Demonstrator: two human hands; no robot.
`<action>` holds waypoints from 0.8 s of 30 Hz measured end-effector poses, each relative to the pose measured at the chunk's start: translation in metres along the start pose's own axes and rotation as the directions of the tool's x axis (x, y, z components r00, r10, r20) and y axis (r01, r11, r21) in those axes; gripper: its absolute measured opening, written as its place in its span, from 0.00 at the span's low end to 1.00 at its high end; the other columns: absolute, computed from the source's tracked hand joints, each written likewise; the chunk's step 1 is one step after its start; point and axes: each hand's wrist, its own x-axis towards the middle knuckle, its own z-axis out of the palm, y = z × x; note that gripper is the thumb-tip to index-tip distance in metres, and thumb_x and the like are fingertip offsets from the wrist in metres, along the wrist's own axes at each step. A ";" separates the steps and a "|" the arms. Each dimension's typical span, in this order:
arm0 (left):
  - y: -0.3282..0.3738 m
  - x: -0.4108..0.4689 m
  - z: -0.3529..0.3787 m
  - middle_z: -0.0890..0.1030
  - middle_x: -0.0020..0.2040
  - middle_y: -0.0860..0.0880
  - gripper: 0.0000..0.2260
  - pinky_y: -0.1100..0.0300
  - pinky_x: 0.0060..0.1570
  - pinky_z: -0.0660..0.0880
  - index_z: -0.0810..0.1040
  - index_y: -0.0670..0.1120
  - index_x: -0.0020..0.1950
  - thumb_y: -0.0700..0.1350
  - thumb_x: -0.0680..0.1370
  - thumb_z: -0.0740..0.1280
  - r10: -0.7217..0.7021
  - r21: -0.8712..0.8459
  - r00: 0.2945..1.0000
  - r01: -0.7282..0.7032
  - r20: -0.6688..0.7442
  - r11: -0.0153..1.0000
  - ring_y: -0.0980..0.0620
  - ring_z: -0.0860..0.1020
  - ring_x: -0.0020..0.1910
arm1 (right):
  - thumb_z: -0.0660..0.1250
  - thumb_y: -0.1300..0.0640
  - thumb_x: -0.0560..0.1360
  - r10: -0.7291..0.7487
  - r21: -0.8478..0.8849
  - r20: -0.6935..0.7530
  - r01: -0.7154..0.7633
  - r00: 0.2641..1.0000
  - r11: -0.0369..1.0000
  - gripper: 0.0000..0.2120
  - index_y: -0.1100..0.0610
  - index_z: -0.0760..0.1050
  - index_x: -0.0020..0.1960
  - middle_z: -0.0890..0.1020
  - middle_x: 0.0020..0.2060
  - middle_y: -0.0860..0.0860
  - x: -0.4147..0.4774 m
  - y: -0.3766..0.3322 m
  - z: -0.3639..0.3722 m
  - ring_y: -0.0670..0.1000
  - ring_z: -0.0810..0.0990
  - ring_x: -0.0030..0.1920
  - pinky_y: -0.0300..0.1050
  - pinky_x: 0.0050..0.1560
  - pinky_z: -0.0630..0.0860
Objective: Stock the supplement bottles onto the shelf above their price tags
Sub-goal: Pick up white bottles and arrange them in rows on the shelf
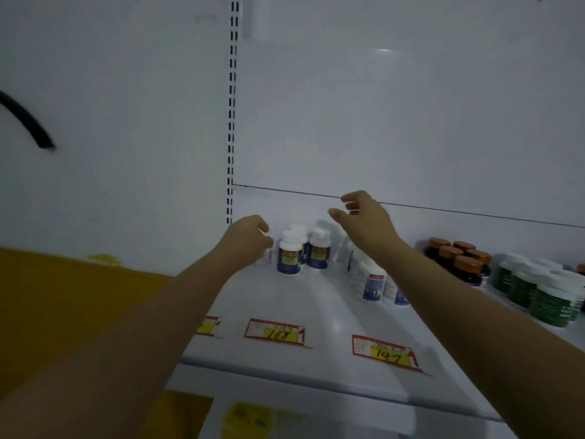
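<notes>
White-capped bottles (pixel 289 256) stand between the bottle-gripping left hand (pixel 250 236) and spread right hand (pixel 364 217).

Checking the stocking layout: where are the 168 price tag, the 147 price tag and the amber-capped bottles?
168 price tag (pixel 274 333), head view, yellow panel.
147 price tag (pixel 386 354), head view, yellow panel.
amber-capped bottles (pixel 468 263), head view, front bottle's cap.

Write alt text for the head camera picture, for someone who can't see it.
Two bare arms reach over a white shelf: the left hand grips a white bottle beside blue-labelled bottles, above the 168 price tag, while the right hand hovers open and empty. Brown-capped bottles and green bottles stand farther right.
</notes>
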 end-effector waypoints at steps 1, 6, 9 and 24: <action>-0.011 0.003 -0.012 0.77 0.59 0.42 0.13 0.61 0.46 0.69 0.75 0.41 0.59 0.40 0.75 0.65 -0.012 0.022 0.999 0.013 -0.041 1.000 0.44 0.76 0.53 | 0.65 0.50 0.76 -0.001 0.031 0.047 -0.001 0.999 1.000 0.20 0.56 0.70 0.65 0.76 0.61 0.54 0.001 -0.010 0.016 0.49 0.73 0.54 0.42 0.53 0.70; -0.079 0.027 -0.044 0.73 0.63 0.38 0.12 0.56 0.55 0.70 0.71 0.39 0.60 0.35 0.76 0.61 -0.156 0.114 0.987 0.151 0.039 0.982 0.43 0.73 0.57 | 0.62 0.57 0.77 0.101 0.092 0.331 -0.139 0.938 0.986 0.21 0.56 0.67 0.69 0.75 0.58 0.53 -0.003 -0.037 0.110 0.50 0.75 0.47 0.42 0.41 0.75; -0.108 0.047 -0.039 0.70 0.59 0.41 0.11 0.53 0.59 0.70 0.69 0.43 0.56 0.32 0.76 0.61 -0.204 0.125 0.955 0.179 0.217 0.976 0.48 0.70 0.55 | 0.60 0.63 0.74 0.209 0.084 0.410 -0.266 0.888 0.960 0.13 0.57 0.69 0.59 0.75 0.49 0.55 0.003 -0.037 0.159 0.49 0.72 0.39 0.38 0.34 0.69; -0.129 0.108 0.004 0.75 0.62 0.41 0.16 0.64 0.56 0.62 0.72 0.42 0.64 0.39 0.76 0.66 0.129 -0.176 0.904 -0.061 0.408 0.983 0.51 0.73 0.55 | 0.63 0.67 0.73 0.502 0.086 0.338 -0.557 0.796 0.826 0.36 0.65 0.49 0.76 0.61 0.72 0.65 0.032 -0.018 0.220 0.61 0.66 0.69 0.55 0.69 0.66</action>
